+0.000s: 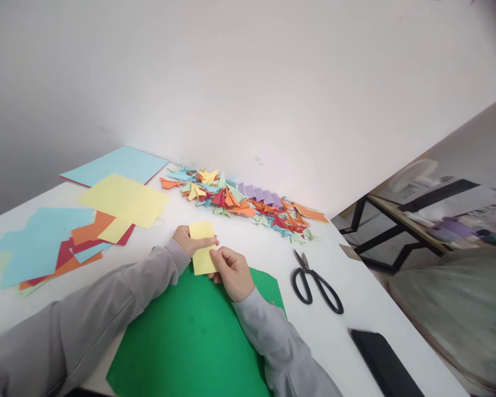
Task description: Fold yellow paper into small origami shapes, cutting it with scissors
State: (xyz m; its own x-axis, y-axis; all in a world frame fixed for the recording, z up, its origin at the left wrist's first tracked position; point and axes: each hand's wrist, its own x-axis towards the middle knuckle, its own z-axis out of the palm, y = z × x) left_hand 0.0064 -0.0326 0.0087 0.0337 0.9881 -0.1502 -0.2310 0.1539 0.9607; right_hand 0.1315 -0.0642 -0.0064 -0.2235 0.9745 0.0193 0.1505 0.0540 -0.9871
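Observation:
A small yellow paper rectangle [202, 258] is held up between both hands, just above the far edge of a green sheet [190, 331]. My left hand [189, 241] grips it from the left, thumb lying across its front and the other fingers hidden behind. On the lower right edge, my right hand [232, 270] pinches the paper between thumb and fingers. The paper looks flat, with no fold that I can make out.
Folded paper pieces [235, 204] in many colours lie along the wall. Coloured sheets and cut pieces [45, 242] spread at the left, beside a large yellow sheet [124, 198] and a blue sheet [116, 165]. Scissors [310, 281] and a black flat object [382, 361] lie at the right.

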